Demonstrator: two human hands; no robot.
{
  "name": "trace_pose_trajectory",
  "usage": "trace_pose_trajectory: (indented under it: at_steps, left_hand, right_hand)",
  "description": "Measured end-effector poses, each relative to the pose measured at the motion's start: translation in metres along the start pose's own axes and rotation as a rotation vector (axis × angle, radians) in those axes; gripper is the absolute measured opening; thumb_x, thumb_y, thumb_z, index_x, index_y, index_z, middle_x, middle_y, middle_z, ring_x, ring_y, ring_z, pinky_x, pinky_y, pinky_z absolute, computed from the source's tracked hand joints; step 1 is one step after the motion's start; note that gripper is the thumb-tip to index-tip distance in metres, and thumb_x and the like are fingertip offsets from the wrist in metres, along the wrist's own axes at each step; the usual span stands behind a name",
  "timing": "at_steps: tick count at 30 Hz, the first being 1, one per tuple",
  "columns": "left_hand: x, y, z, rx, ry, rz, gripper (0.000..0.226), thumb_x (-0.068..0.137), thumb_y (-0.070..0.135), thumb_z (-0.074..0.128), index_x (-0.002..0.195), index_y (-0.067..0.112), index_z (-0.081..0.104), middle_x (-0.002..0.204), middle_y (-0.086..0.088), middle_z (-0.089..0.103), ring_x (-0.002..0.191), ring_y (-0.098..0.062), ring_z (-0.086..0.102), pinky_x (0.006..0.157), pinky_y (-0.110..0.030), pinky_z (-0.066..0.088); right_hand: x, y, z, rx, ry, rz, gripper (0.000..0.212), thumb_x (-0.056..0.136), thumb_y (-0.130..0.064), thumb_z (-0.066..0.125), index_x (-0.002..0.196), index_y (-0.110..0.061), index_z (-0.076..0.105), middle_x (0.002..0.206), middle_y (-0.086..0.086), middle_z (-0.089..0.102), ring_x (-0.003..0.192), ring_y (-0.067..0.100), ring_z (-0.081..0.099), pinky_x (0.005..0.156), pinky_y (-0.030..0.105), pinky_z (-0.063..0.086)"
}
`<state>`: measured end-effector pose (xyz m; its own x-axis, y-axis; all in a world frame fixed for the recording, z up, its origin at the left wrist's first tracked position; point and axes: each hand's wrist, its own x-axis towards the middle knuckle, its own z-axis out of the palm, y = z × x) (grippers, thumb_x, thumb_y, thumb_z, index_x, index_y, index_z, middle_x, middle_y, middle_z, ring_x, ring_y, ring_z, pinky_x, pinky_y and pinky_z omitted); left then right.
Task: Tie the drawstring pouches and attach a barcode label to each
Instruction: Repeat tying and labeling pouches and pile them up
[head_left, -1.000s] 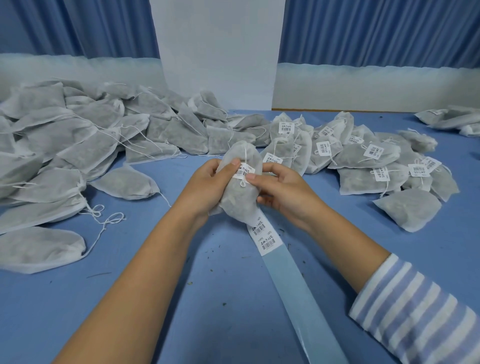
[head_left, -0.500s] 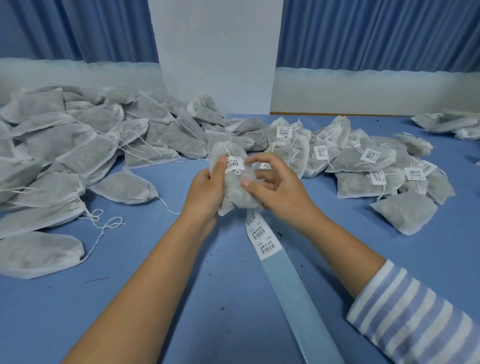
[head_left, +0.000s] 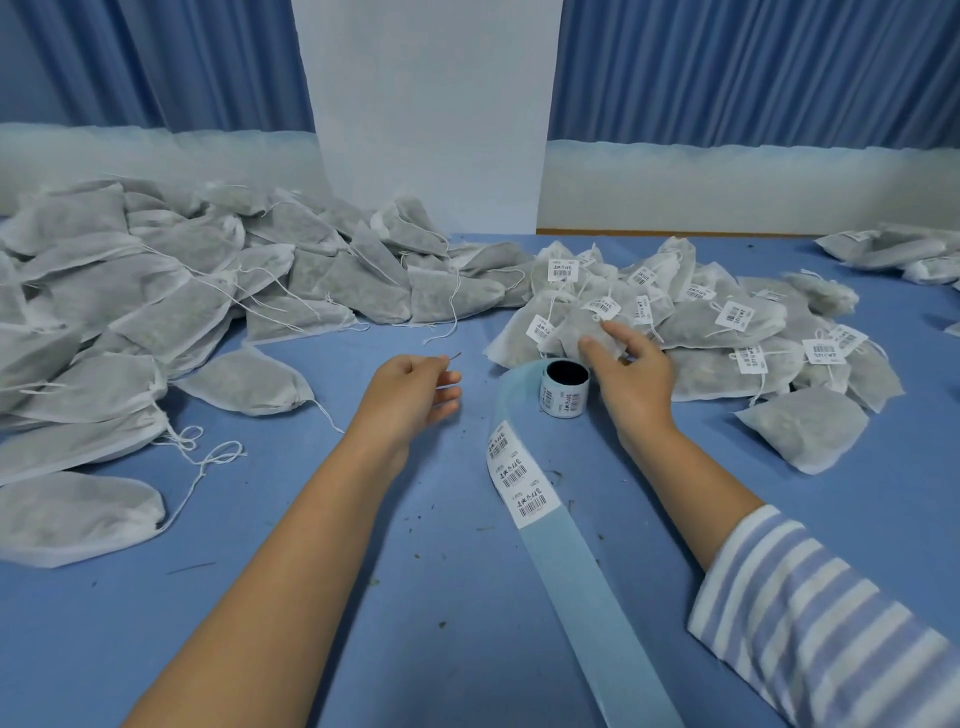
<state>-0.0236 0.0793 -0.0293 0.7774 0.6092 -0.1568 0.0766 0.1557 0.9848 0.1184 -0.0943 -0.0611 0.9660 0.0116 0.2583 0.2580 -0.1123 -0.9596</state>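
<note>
Your right hand (head_left: 626, 371) is resting its spread fingers on a grey non-woven drawstring pouch with a white barcode label (head_left: 589, 332), setting it at the near edge of the labelled heap (head_left: 727, 332) at your two o'clock; the grip looks slack, nearly let go. Your left hand (head_left: 410, 389) is hovering half-curled over the blue tabletop (head_left: 363, 597), pinching only a thin dark sliver. The next unlabelled grey pouch (head_left: 244, 382) is lying at ten o'clock from that left hand, its long axis running nine to three, its tied neck pointing toward you, so the left hand is much nearer. The strip of barcode labels on pale blue backing (head_left: 519, 483) is lying between your forearms.
</note>
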Motion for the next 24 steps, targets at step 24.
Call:
trace_pose_trajectory:
  at_steps: [24]
  left_hand:
    - [0.007,-0.015,-0.005,0.584,-0.104,0.085,0.017,0.088,0.018,0.067,0.072,0.022,0.067,0.059,0.007,0.064,0.058,-0.009,0.056,0.056,-0.02,0.045]
  right_hand:
    - [-0.015,-0.018,0.001,-0.176,0.035,-0.244,0.031,0.083,-0.015,0.056,0.057,-0.017,0.039,0.05,-0.008,0.035,0.05,0.007,0.03,0.052,0.025,0.029]
